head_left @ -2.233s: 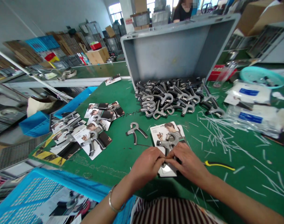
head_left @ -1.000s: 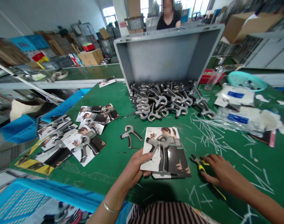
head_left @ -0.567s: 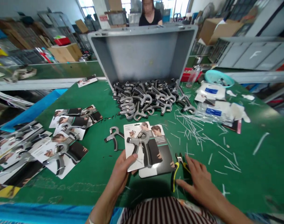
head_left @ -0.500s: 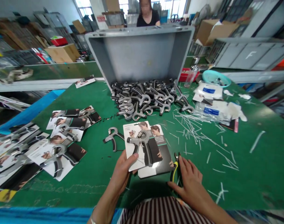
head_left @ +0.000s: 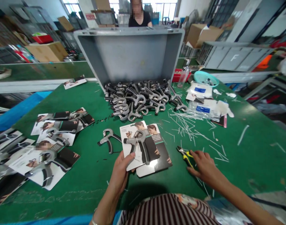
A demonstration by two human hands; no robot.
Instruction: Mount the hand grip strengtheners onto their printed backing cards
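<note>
My left hand [head_left: 121, 168] grips a printed card with a grey and black hand gripper [head_left: 145, 150] mounted on it. Behind and to its right is a second printed card [head_left: 154, 167]. At the right, my right hand [head_left: 202, 164] rests at the yellow and black handles of the cutting pliers [head_left: 185, 156], its fingers partly spread; whether it grips them is unclear. A loose hand gripper [head_left: 109, 140] lies left of the held card. Several carded hand grippers [head_left: 59, 129] lie at the left, some overlapping.
A grey crate [head_left: 135, 56] stands tipped on its side, hand grippers [head_left: 138, 98] heaped at its mouth. White ties [head_left: 185, 125] are scattered on the green table [head_left: 91, 178]. Plastic packets [head_left: 201, 107] and a turquoise basin [head_left: 196, 75] sit back right. A person [head_left: 140, 18] is behind the crate.
My right hand has moved right with the pliers, which now lie further from the cards. The view has shifted somewhat. My left hand still holds the card.
</note>
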